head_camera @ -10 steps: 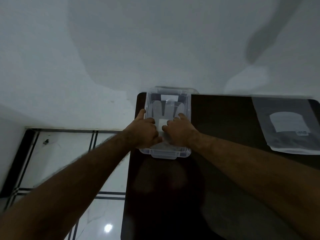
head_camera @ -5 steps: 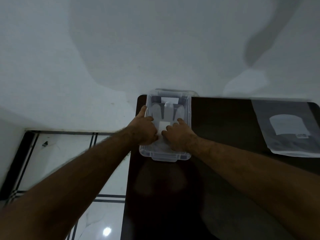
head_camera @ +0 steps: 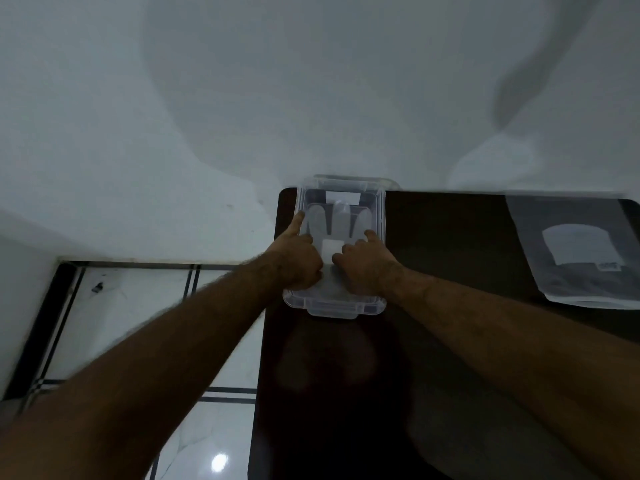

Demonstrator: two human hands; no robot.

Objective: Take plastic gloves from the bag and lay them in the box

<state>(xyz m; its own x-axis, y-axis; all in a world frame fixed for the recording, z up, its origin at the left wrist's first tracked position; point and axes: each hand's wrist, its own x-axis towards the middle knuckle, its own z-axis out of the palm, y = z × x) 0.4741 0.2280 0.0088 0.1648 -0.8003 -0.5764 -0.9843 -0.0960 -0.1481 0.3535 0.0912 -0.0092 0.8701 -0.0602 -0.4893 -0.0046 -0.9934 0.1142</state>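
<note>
A clear plastic box (head_camera: pixel 332 310) stands at the far left corner of the dark table (head_camera: pixel 450 244). A translucent plastic glove (head_camera: pixel 341 220) lies flat inside it, fingers pointing away from me. Both of my hands rest on the glove's near half. My left hand (head_camera: pixel 298 261) has its fingers curled onto the glove and its thumb stretched along the box's left wall. My right hand (head_camera: pixel 367 265) has its fingers bent onto the glove beside a white patch. The grey bag (head_camera: pixel 581 251) lies flat at the far right.
The table's left edge runs just left of the box, with a white tiled floor (head_camera: pixel 138 306) below. A white wall (head_camera: pixel 311 98) rises right behind the table's far edge.
My left thumb has stretched farther along the box's left wall. Both hands stay on the glove in the box; the bag has not moved.
</note>
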